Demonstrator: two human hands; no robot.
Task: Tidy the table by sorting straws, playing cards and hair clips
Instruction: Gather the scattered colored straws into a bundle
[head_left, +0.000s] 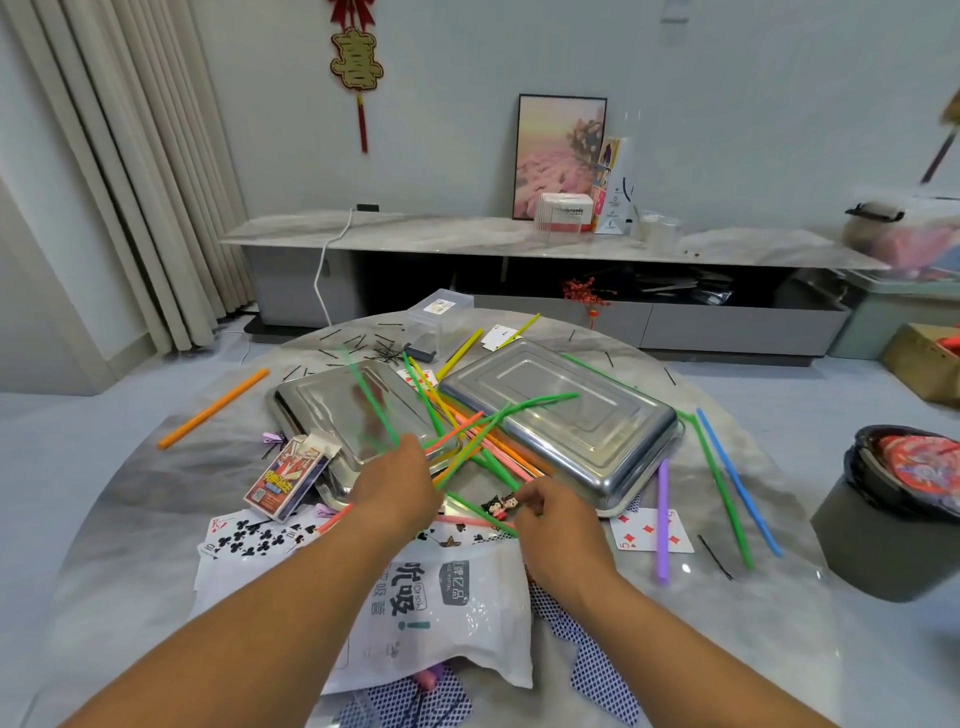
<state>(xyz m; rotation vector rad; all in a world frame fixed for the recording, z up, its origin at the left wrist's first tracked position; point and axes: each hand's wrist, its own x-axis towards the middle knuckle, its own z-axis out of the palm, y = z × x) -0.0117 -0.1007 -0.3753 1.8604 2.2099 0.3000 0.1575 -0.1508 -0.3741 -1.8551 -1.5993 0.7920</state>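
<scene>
Between the two steel trays, where most of the loose straws lie crossed in a heap, the person's left hand has closed round a bunch of green ones, fingers curled under so that the straws fan upward over the left tray; gathering them in a fist looks like the quickest way to lift several at once. The right hand sits just beside it, its fingers pinching a small figure-topped hair clip off the table, presumably to keep clips apart from straws. More straws lie scattered: an orange one far left, blue, green and purple ones to the right of the right tray. Playing cards lie face up and face down near the table's front edge, a card box leans on the left tray, and a white plastic bag lies beneath the forearms. By my reckoning the sorting has barely begun.
</scene>
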